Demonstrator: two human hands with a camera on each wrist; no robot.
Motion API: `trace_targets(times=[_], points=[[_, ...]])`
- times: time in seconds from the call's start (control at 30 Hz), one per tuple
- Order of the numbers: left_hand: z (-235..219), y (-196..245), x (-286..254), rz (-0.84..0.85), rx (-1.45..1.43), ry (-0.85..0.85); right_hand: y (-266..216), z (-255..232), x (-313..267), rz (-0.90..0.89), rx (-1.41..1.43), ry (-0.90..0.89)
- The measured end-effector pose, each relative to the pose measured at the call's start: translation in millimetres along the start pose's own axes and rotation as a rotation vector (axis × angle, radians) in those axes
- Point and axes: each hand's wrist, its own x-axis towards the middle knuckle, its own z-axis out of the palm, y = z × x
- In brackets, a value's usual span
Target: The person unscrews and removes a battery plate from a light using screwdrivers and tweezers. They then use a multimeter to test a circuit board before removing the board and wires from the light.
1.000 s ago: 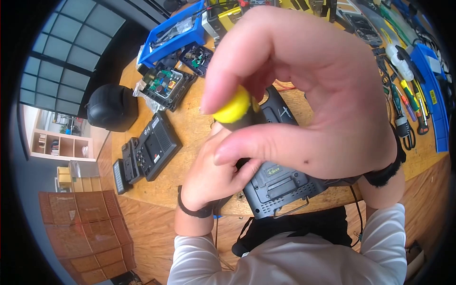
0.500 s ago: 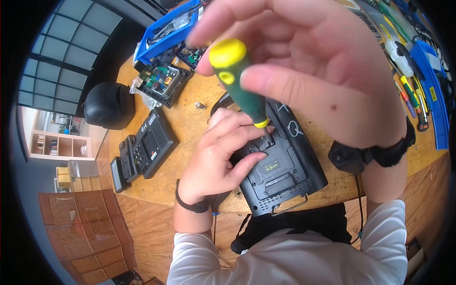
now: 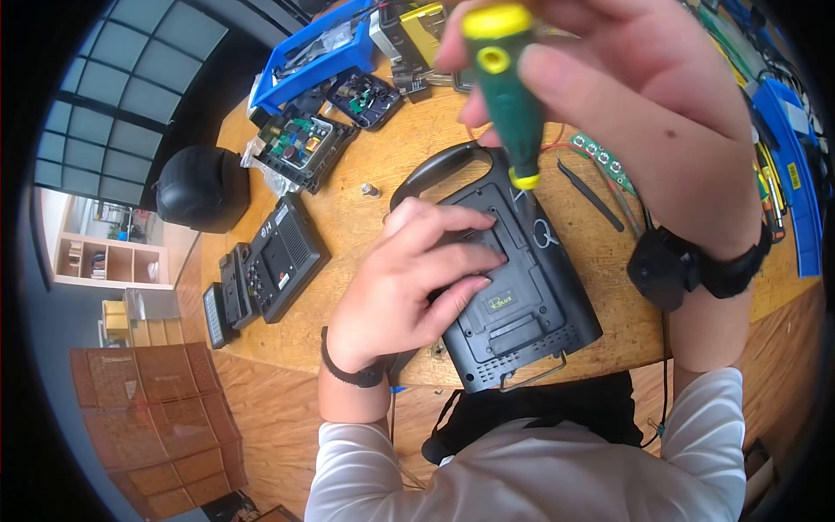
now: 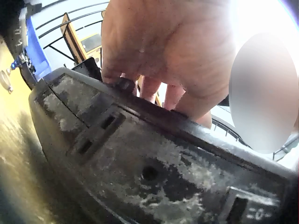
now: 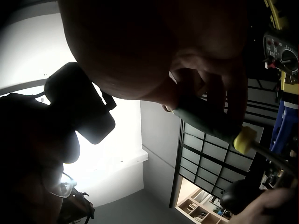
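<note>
A black electronic device point(image 3: 557, 278) with a curved handle lies back side up on the table, a "Rolux" label on its panel and a white "Q" beside it. My left hand point(image 3: 400, 278) rests on that back panel, its fingertips touching around a recess. From the left wrist view, the device's scuffed side wall point(image 4: 154, 172) shows below the left palm point(image 4: 163, 51). My right hand point(image 3: 644, 96) holds a screwdriver point(image 3: 509, 104) by its green and yellow handle. Its blade points down over the device near the "Q". The right wrist view also shows the screwdriver point(image 5: 205, 121) between thumb and fingers.
Tweezers point(image 3: 591, 196) and a green circuit strip point(image 3: 600, 157) lie right of the device. A small metal part point(image 3: 370, 189) sits to its left. Further left are black units point(image 3: 291, 261), an opened circuit housing point(image 3: 300, 148) and a blue bin point(image 3: 317, 56).
The screwdriver's blade was down at the recess by my left fingertips half a second ago. My right hand has since lifted it and moved it right. The left hand stays on the panel.
</note>
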Motion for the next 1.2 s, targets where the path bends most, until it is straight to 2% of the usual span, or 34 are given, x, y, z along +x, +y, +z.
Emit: trace_targets(times=[0.07, 0.1, 0.13, 0.27, 0.33, 0.57, 0.67, 0.83, 0.93, 1.2], points=[[2, 3, -1, 0.013, 0.056, 0.014, -6, 13, 5, 0.002, 0.003, -0.003], [-1, 6, -4, 0.028, 0.11, 0.026, 6, -16, -13, 0.004, 0.001, -0.009], [0, 8, -3, 0.024, 0.106, 0.039, 2, -4, -6, 0.006, 0.0, -0.018], [1, 13, -3, 0.045, 0.227, 0.042, 18, -21, -6, 0.018, 0.002, -0.062], [1, 13, -3, 0.06, 0.242, 0.033, 17, -15, -2, 0.025, 0.004, -0.079], [-2, 14, 3, -0.045, 0.166, -0.074, 15, -10, 0, 0.04, 0.069, -0.108], [-6, 8, 7, -0.122, 0.014, -0.107, 12, -7, 1, 0.046, 0.093, -0.094], [-4, -4, 0, -0.046, -0.079, -0.009, 9, -12, -4, 0.063, 0.104, -0.074], [-3, -8, -5, 0.026, -0.02, 0.021, 8, -15, -10, 0.079, 0.108, -0.067], [-1, -6, -5, 0.038, -0.049, 0.1, 5, -6, -7, 0.115, 0.118, -0.044]])
